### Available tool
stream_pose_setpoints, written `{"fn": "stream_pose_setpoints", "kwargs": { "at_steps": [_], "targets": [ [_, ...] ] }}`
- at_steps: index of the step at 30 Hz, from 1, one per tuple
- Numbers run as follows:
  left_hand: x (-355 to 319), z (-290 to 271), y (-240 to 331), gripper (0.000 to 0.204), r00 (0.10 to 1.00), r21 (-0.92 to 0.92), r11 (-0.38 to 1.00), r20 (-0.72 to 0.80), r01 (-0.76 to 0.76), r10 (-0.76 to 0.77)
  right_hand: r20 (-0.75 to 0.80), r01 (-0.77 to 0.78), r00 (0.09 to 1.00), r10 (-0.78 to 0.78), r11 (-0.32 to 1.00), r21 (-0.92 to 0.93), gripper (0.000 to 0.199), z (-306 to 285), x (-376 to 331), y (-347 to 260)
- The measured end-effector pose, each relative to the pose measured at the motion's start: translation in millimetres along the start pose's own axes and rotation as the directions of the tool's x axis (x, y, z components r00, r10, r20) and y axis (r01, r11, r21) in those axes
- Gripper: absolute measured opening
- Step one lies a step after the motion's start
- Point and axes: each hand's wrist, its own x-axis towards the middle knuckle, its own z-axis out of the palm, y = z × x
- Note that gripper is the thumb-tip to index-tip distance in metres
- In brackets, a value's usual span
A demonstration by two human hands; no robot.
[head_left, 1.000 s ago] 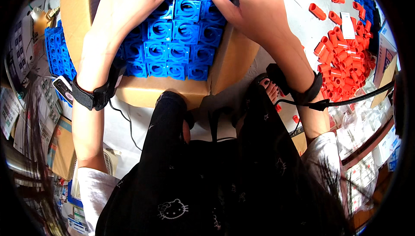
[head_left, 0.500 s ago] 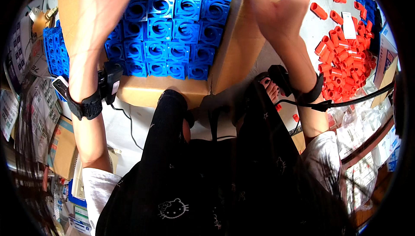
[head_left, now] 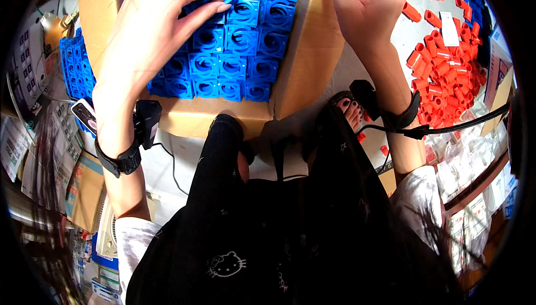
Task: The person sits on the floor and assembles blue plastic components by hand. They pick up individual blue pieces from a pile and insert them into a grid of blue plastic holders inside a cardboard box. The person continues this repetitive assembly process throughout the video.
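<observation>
Head camera: hands have split up. A second ago both were on the far end of the blue pieces (head_left: 226, 53); half a second ago both were clear of them and blurred. Now only the left hand (head_left: 151, 23) is back in.

Left: thumb and index almost closed at the edge of a piece, far middle of the stack. Could be a pinch, but can't tell if it has hold; other fingers partly hidden.

Right hand (head_left: 371, 14): out past the right wall of the cardboard box (head_left: 301, 53), thumb and fingers well spread. Tips cut off at the far edge, so can't tell if it has anything.

Blue pieces sit in the box, far centre, beyond the left knee. Near rows look unchanged, neatly stacked. Red tubes (head_left: 441, 81) on the floor to the right: untouched, pile looks the same. Second blue stack (head_left: 75, 65) left of the box, also unchanged.

My read: handling is one-handed for now, all on the left.
</observation>
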Motion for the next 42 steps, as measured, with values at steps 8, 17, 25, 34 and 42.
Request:
{"fn": "stream_pose_setpoints", "kwargs": {
  "at_steps": [8, 17, 25, 34, 42],
  "targets": [
    [15, 5, 5, 0.024, 0.975, 0.144, 0.989, -0.221, 0.040, -0.007, 0.308, 0.249, 0.942, -0.130, 0.888, -0.385, 0.048, -32, 2, -22],
    [20, 10, -4, 0.028, 0.977, 0.132, 0.990, -0.199, -0.052, 0.078, 0.140, -0.233, 0.962, 0.233, 0.972, -0.015, 0.028, -31, -16, -26],
    [15, 3, 0, 0.030, 0.984, 0.174, 0.985, -0.172, -0.015, 0.046, 0.479, 0.278, 0.871, -0.108, 0.913, -0.300, 0.034, -22, 26, -12],
    [23, 20, -3, 0.036, 0.982, 0.198, 0.979, -0.168, -0.051, 0.085, 0.937, 0.783, 0.316, -0.148, 0.598, -0.170, 0.022, -20, 55, -17],
    [15, 17, -2, 0.039, 0.984, 0.231, 0.973, -0.166, -0.019, 0.059, 0.965, 0.823, 0.252, -0.069, 0.541, -0.176, 0.015, -16, 56, -32]
  ]
}}
